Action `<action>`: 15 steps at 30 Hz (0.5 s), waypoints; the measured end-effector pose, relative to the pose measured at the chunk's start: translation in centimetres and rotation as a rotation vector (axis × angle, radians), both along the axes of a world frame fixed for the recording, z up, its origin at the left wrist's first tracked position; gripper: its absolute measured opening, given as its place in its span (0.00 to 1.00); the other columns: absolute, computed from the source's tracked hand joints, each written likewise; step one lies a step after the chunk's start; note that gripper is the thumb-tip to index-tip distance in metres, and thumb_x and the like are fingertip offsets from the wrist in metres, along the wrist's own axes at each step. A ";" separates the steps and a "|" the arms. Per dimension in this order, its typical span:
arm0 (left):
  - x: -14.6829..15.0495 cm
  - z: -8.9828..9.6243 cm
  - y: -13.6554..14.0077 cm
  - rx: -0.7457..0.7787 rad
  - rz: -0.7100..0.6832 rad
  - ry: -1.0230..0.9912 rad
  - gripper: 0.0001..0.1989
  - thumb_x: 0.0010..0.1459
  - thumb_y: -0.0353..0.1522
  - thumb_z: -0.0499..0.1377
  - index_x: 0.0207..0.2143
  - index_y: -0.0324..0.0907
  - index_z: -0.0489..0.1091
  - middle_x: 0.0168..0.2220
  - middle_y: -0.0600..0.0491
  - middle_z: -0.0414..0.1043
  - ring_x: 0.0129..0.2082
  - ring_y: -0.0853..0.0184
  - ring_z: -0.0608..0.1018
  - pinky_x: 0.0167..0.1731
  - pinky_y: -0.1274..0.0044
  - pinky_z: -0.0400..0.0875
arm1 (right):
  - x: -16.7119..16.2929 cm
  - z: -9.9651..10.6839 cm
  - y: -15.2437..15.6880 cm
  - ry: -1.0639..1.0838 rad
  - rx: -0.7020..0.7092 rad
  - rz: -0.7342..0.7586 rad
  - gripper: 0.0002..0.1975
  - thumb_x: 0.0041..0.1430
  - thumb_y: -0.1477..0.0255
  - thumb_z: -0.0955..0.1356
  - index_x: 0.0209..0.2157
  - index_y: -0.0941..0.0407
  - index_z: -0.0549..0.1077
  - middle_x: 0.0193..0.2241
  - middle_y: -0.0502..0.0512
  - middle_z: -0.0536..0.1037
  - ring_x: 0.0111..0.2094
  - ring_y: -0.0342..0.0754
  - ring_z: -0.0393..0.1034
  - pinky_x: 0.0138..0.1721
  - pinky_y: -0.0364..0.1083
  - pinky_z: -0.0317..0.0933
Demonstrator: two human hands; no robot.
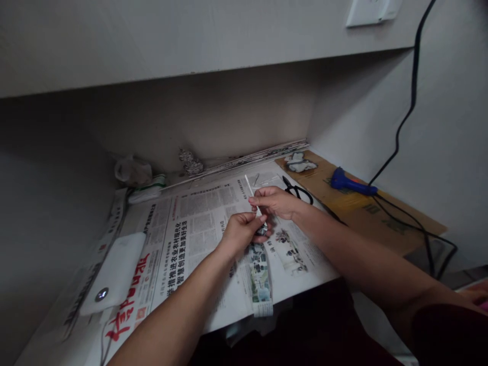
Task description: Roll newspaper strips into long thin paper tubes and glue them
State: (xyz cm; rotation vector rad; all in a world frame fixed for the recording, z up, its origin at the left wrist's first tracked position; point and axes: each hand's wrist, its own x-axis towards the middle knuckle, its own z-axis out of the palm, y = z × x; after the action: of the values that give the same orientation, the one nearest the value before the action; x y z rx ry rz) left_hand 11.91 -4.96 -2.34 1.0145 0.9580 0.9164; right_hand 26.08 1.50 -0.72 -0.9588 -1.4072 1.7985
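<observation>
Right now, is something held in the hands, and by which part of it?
A white stick: right hand at the middle of its visible length, left hand at its lower part, where the end is hidden.

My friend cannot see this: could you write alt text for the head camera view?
A person's bare left hand and right hand hold a thin white stick above printed newspaper sheets. Black loop-handled scissors lie to the right, near a blue plastic corded tool on brown cardboard; a white rectangular device with a lit display lies at left.
</observation>
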 end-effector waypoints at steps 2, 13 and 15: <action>0.0 0.0 0.0 -0.001 -0.004 -0.005 0.16 0.48 0.39 0.65 0.30 0.32 0.74 0.30 0.45 0.74 0.26 0.69 0.76 0.26 0.77 0.74 | 0.1 0.2 0.0 0.002 0.005 0.015 0.15 0.48 0.63 0.73 0.27 0.60 0.69 0.23 0.50 0.73 0.16 0.37 0.62 0.12 0.36 0.57; -0.2 -0.3 0.1 0.023 -0.010 -0.008 0.18 0.47 0.41 0.65 0.31 0.34 0.74 0.29 0.45 0.75 0.27 0.67 0.77 0.26 0.77 0.73 | 0.4 0.2 0.2 0.003 0.007 0.018 0.13 0.49 0.64 0.72 0.29 0.60 0.72 0.25 0.52 0.74 0.22 0.39 0.66 0.19 0.37 0.61; -0.2 -0.2 0.1 0.012 0.005 -0.002 0.18 0.46 0.41 0.65 0.31 0.34 0.74 0.29 0.46 0.75 0.26 0.67 0.77 0.26 0.76 0.74 | 0.5 0.2 0.2 0.005 -0.005 0.105 0.14 0.51 0.64 0.71 0.33 0.60 0.74 0.30 0.55 0.75 0.25 0.40 0.69 0.22 0.39 0.64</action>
State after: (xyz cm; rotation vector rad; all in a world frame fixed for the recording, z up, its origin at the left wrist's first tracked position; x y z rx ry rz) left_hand 11.70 -4.83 -2.56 1.0210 0.9550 0.9282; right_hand 26.62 1.72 -0.53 -0.8971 -1.4752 1.8804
